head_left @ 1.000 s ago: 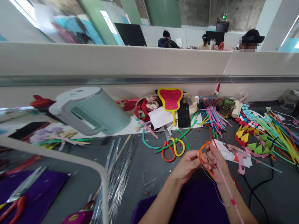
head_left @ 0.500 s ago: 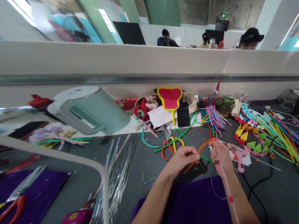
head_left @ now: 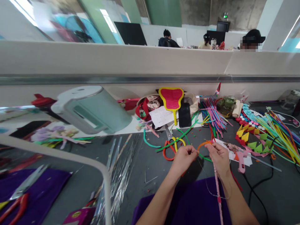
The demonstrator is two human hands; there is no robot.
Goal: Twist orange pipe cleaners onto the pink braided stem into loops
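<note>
My left hand (head_left: pixel 185 158) is closed in a pinch near the lower end of an orange strip (head_left: pixel 203 144), with a thin pale thread hanging beside its fingertips. Just to the right, my right hand (head_left: pixel 219 156) pinches the orange strip's upper end. A braided pink cord (head_left: pixel 217 187) hangs down from beneath the right hand, with a darker pink band partway along. Left of the hands, scissors (head_left: pixel 169 153) with red and yellow handles lie by green strips (head_left: pixel 167 145). A pink glue gun (head_left: pixel 241 162) rests on white paper to the right.
A pale green kettle (head_left: pixel 112 109) stands at the back left. Silver strips (head_left: pixel 122 172) lie left of my arms. A phone (head_left: pixel 184 115), a glass jar (head_left: pixel 227 106) and coloured stems (head_left: pixel 214 114) line the back. A white curved bar (head_left: pixel 103 172) crosses the left foreground.
My right hand has shifted slightly left and turned, and the pink cord now hangs beside the wrist instead of across it. The orange strip shows less below my left hand.
</note>
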